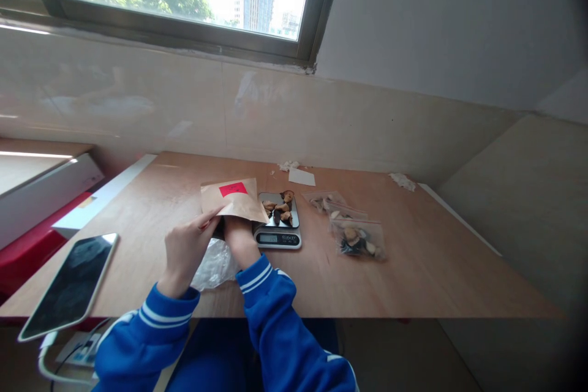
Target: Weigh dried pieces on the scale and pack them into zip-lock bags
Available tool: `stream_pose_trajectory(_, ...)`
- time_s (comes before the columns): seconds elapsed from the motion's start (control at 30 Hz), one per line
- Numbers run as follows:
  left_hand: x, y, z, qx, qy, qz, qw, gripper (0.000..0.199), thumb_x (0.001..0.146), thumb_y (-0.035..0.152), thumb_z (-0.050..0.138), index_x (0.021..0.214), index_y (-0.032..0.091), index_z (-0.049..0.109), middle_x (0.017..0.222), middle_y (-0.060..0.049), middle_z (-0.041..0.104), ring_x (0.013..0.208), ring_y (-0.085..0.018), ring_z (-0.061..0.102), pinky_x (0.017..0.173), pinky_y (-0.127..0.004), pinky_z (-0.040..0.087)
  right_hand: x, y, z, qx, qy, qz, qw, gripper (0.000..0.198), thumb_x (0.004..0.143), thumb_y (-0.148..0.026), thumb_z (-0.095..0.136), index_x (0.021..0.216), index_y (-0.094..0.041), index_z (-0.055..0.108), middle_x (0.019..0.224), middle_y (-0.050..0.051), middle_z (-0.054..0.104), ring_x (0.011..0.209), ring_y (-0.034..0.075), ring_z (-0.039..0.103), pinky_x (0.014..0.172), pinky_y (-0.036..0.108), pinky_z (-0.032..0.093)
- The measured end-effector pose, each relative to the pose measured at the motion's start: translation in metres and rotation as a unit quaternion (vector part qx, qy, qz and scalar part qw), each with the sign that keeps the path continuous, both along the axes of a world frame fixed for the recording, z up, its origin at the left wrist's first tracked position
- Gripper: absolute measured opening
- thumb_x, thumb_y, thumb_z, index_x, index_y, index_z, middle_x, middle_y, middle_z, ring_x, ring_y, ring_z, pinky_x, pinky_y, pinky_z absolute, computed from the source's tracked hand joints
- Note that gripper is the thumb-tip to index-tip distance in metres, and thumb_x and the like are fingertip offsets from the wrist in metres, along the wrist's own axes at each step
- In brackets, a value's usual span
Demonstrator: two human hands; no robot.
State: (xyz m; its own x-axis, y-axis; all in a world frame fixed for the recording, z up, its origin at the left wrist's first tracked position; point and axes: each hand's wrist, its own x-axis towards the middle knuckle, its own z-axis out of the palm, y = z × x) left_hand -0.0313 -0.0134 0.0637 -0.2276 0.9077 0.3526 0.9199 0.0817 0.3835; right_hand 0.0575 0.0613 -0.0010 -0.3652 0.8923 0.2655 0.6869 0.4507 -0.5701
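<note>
My left hand (189, 246) pinches the near edge of a brown kraft paper bag (215, 195) that bears a red label (233, 188). Inside the mouth of that bag is my right hand (241, 240), its fingers hidden by the paper. Just right of the bag stands a small digital kitchen scale (278, 239), with several brown dried pieces (283, 208), like dried mushrooms, on its metal plate. Crumpled clear plastic (215, 266) lies on the table below the bag.
Several clear zip bags (359, 239) of dried pieces lie right of the scale. A white card (302, 177) and crumpled tissue (288, 166) are at the back; another tissue (403, 181) lies back right. A tablet (71, 282) with a white cable (45, 358) overhangs the left front edge.
</note>
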Motion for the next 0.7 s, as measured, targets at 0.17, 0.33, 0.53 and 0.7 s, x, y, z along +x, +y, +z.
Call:
stream_pose_trajectory(0.17,0.002,0.002,0.001,0.005,-0.001,0.004,1.000,0.032,0.089,0.037,0.057,0.119,0.034,0.067,0.083,-0.005,0.076,0.074,-0.022,0.069,0.056,-0.025,0.035,0.006,-0.014,0.007,0.001,0.044,-0.045,0.998,0.046,0.093,-0.005,0.038,0.137,-0.017,0.047,0.136,0.010,0.055,0.137,0.027,0.037,0.117,0.047,0.020)
stream_pose_trajectory(0.33,0.001,0.004,-0.002,0.014,0.007,0.008,1.000,0.033,0.088,0.039,0.057,0.119,0.034,0.067,0.082,-0.005,0.076,0.074,-0.023,0.068,0.056,-0.025,0.036,0.020,-0.034,0.034,-0.014,0.059,-0.038,0.997,0.043,0.090,-0.002,0.039,0.128,-0.012,0.056,0.125,0.014,0.062,0.124,0.027,0.052,0.108,0.040,0.037)
stream_pose_trajectory(0.53,-0.002,0.006,0.001,0.006,0.012,0.019,1.000,0.033,0.087,0.041,0.058,0.118,0.035,0.068,0.082,-0.006,0.076,0.072,-0.025,0.068,0.057,-0.027,0.036,0.048,-0.067,0.062,0.000,0.111,0.028,0.993,0.039,0.088,0.000,0.041,0.114,-0.019,0.065,0.106,0.009,0.070,0.101,0.022,0.064,0.089,0.033,0.050)
stream_pose_trajectory(0.7,-0.003,0.011,0.010,0.014,0.011,0.033,0.999,0.033,0.087,0.044,0.055,0.116,0.036,0.069,0.079,-0.006,0.075,0.068,-0.025,0.066,0.056,-0.028,0.033,0.099,-0.088,0.070,0.082,0.253,-0.006,0.964,0.021,0.089,-0.014,0.054,0.100,-0.024,0.070,0.099,0.003,0.071,0.097,0.018,0.063,0.089,0.032,0.050)
